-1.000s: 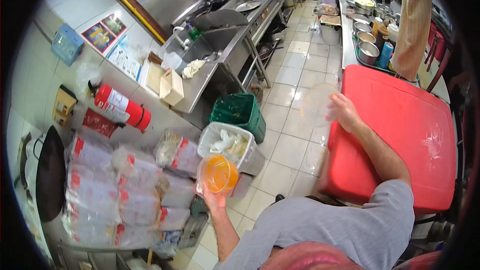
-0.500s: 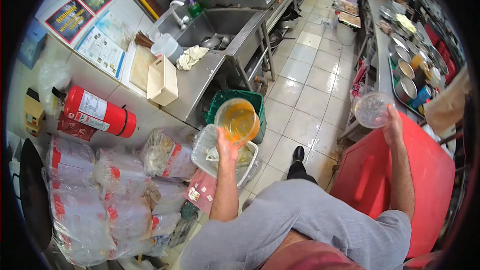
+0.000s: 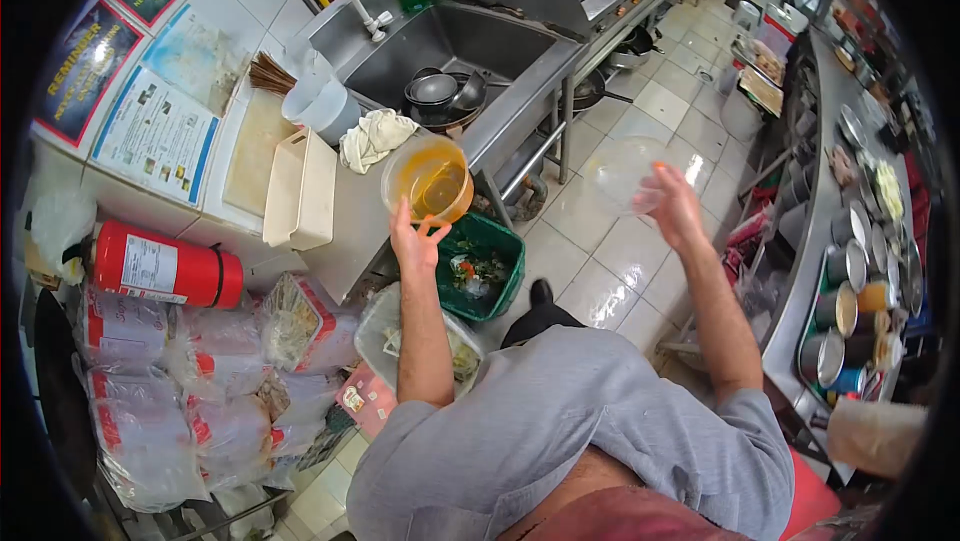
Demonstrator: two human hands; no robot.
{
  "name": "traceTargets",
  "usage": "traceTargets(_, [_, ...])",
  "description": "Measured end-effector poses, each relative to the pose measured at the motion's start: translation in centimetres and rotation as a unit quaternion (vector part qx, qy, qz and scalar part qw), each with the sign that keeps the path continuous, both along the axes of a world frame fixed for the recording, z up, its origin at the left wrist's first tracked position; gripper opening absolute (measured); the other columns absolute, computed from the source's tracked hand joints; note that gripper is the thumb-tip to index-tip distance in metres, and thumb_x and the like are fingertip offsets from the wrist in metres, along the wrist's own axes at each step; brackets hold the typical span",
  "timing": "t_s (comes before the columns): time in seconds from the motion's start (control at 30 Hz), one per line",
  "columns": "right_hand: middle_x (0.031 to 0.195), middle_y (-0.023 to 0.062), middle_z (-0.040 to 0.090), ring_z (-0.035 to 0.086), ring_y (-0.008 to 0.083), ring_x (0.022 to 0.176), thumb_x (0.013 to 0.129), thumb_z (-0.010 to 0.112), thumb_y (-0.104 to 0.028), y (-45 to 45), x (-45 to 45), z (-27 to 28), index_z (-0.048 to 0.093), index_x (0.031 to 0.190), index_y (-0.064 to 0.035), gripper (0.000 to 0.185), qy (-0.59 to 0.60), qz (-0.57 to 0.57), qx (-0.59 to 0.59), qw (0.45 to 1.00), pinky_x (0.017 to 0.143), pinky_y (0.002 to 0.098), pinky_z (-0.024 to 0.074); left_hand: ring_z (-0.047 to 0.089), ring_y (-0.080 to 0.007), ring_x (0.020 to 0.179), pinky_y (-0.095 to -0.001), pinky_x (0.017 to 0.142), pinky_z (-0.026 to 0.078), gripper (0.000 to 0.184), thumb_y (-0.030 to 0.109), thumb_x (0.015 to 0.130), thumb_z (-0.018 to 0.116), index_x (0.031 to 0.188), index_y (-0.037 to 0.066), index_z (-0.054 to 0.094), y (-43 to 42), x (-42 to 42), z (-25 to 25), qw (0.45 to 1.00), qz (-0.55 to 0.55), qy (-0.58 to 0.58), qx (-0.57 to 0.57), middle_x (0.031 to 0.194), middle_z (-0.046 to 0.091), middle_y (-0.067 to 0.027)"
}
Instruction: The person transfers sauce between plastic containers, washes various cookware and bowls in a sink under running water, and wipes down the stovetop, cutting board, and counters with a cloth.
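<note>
My left hand (image 3: 415, 241) grips a round clear plastic tub (image 3: 430, 179) stained with orange residue, tilted so that its inside shows. It is held over the front edge of the steel counter, above a green bin (image 3: 505, 286) with food scraps in it. In my right hand (image 3: 672, 203) is a round clear plastic lid (image 3: 618, 175), pinched at its edge over the tiled floor. The lid is see-through and partly blurred. Close to my left forearm stands a clear plastic bin (image 3: 378, 326) with pale scraps inside.
A steel sink (image 3: 400, 53) holds several pans. On the counter are a cream plastic box (image 3: 302, 191), a cloth (image 3: 374, 140) and a pitcher (image 3: 320, 101). Wrapped packages (image 3: 225, 341) are stacked at left below a fire extinguisher (image 3: 165, 265). A long worktable (image 3: 800, 281) with containers runs along the right.
I have stepped and turned towards the sink. The tub has come nearer the counter, and the lid has swung from beside the red container to over the aisle floor.
</note>
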State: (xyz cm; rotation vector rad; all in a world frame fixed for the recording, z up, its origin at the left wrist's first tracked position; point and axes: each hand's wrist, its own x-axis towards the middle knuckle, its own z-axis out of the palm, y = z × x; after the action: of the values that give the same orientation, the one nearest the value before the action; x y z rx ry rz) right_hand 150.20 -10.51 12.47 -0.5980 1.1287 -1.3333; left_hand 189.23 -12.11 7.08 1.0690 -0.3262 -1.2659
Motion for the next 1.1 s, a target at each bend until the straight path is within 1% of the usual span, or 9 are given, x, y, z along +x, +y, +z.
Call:
traceTargets(0.13, [0.095,0.0122,0.051,0.057,0.02,0.065,0.087,0.053,-0.024,-8.9,3.4,-1.5,0.042,0.113,-0.0052,0.034,-0.026,0.082,0.006,0.996,0.062,0.0361,0.0485,0.033,-0.0351,0.119,-0.0633,0.085,0.033,0.053,0.037,0.085,0.054,0.126,0.013,0.032,-9.2,-0.7,0.3,0.999,-0.001,-0.021,-0.034,0.131,0.034,-0.0106])
traceTargets(0.43, [0.091,0.0118,0.053,0.059,0.0192,0.063,0.088,0.053,-0.023,-29.2,5.1,-0.6,0.041,0.114,-0.0059,0.034,0.074,0.042,0.003,0.996,0.06,0.0347,0.0496,0.037,-0.0296,0.118,-0.0569,0.083,0.037,0.053,0.039,0.084,0.054,0.126,0.015,0.031,-26.5,0.3,-0.6,0.998,0.05,-0.034,-0.036,0.129,0.037,-0.0104])
traceTargets(0.7, [0.084,0.0073,0.054,0.058,0.0179,0.062,0.087,0.054,-0.023,-46.7,17.6,-8.6,0.045,0.108,-0.0061,0.028,0.052,0.27,0.012,0.961,0.055,0.0319,0.0498,0.041,-0.0248,0.112,-0.0496,0.081,0.04,0.064,0.044,0.082,0.056,0.131,0.016,0.027,-29.9,0.7,-1.7,0.98,0.192,-0.043,0.006,0.129,0.037,-0.0064])
traceTargets(0.73, [0.089,0.0088,0.056,0.059,0.0205,0.071,0.087,0.055,-0.027,-48.7,19.3,-9.6,0.046,0.112,-0.0045,0.034,0.052,0.318,0.021,0.946,0.062,0.0341,0.0503,0.041,-0.0248,0.112,-0.0496,0.081,0.04,0.064,0.044,0.082,0.056,0.131,0.016,0.027,-30.3,0.4,-2.2,0.976,0.213,-0.047,0.01,0.129,0.037,-0.0064])
traceTargets(0.8, [0.103,0.0153,0.057,0.059,0.0285,0.09,0.084,0.058,-0.031,-52.2,22.5,-11.0,0.044,0.119,0.0,0.049,0.214,0.342,-0.011,0.915,0.078,0.0374,0.0476,0.042,-0.0227,0.109,-0.0463,0.078,0.041,0.061,0.046,0.083,0.054,0.13,0.016,0.029,-30.6,-0.2,-2.8,0.968,0.237,-0.061,0.05,0.127,0.037,-0.0059])
traceTargets(0.87, [0.129,0.0243,0.042,0.039,0.0336,0.122,0.083,0.056,-0.041,-58.1,25.2,-14.0,0.035,0.13,0.0034,0.067,0.386,0.359,-0.136,0.839,0.099,0.0414,0.0323,0.042,-0.0212,0.108,-0.043,0.077,0.041,0.06,0.049,0.084,0.051,0.129,0.016,0.031,-31.0,-1.3,-2.5,0.961,0.258,-0.079,0.053,0.126,0.038,-0.0059])
traceTargets(0.9, [0.131,0.0259,0.039,0.035,0.0335,0.125,0.082,0.057,-0.042,-61.6,27.1,-15.9,0.037,0.127,0.0072,0.069,0.386,0.347,-0.17,0.838,0.102,0.0361,0.0281,0.043,-0.0197,0.109,-0.0398,0.077,0.043,0.056,0.049,0.085,0.05,0.127,0.015,0.035,-31.6,-1.9,-2.5,0.958,0.27,-0.075,0.067,0.123,0.043,-0.0048])
traceTargets(0.97, [0.118,0.0279,0.049,0.046,0.0383,0.113,0.081,0.057,-0.043,-67.3,30.6,-14.2,0.042,0.122,0.0058,0.065,0.405,0.333,-0.233,0.819,0.093,0.0406,0.0382,0.044,-0.0183,0.11,-0.0365,0.076,0.044,0.054,0.05,0.086,0.049,0.125,0.015,0.04,-32.3,-3.0,-2.9,0.948,0.294,-0.078,0.088,0.121,0.047,-0.0038])
traceTargets(1.1, [0.113,0.0286,0.051,0.046,0.038,0.111,0.081,0.054,-0.048,-77.6,38.6,-11.5,0.045,0.123,-0.0019,0.063,0.372,0.305,-0.281,0.83,0.092,0.0421,0.0381,0.046,-0.016,0.106,-0.03,0.071,0.046,0.054,0.051,0.088,0.044,0.125,0.013,0.041,-35.6,-4.1,-3.0,0.96,0.243,-0.104,0.093,0.121,0.047,-0.0041])
